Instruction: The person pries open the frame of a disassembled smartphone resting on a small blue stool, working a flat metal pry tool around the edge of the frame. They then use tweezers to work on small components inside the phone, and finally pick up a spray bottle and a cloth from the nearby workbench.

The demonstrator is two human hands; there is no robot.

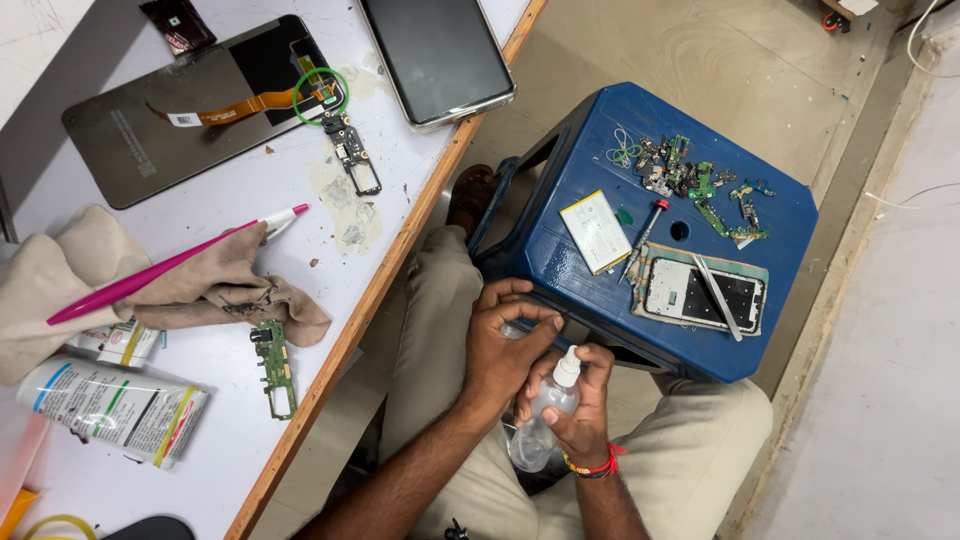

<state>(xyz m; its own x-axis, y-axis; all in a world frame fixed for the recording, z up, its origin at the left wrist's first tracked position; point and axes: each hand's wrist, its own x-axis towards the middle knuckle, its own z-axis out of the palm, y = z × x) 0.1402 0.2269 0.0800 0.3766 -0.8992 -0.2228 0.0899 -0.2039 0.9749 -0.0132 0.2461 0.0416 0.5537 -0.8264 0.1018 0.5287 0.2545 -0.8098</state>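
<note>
Head camera, looking down: a seated person cradles a small clear spray bottle (545, 420) over the lap, just in front of a blue plastic stool (600, 130). The right hand (585, 405) is wrapped around the bottle's body, while the left hand (505, 345) curls over the white nozzle, fingertips pinching at its top. On the stool lie an opened phone frame (700, 295), a flat battery (597, 232), a red-handled screwdriver (645, 235) and a scatter of small green circuit pieces (700, 185) — all close to the bottle. To the left, a white workbench (390, 160) carries a detached screen panel (180, 110), a phone (440, 55), a cloth (190, 285) and a pink pen (170, 265). A slip of the pinch could likely jolt the nozzle and send liquid onto the exposed boards — or tip the bottle onto the trousers.
</note>
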